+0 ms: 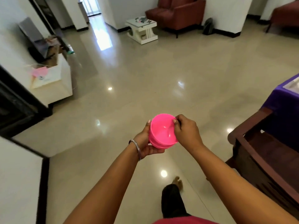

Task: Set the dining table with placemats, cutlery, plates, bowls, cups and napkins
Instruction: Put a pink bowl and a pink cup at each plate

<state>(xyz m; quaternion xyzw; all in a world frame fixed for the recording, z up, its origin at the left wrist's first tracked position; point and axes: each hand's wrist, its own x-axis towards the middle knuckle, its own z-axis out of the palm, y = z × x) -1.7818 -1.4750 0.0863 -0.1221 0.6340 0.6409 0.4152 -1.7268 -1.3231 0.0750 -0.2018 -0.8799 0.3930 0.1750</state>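
Pink bowls stacked, both hands' fingers clamped on them, above glossy tiled floor, purple-clothed table right

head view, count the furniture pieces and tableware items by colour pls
pink bowls (a nested stack, held by left hand and right hand; number in the stack cannot be told): 1 stack
red-brown armchairs: 1
white side tables: 1
purple-clothed tables: 1
dark wooden chairs: 1
total: 5

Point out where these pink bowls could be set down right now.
The purple-clothed table at right shows one bare cloth corner; a tray fills the rest in view. The white cabinet at left is cluttered. The white counter at near left looks bare.
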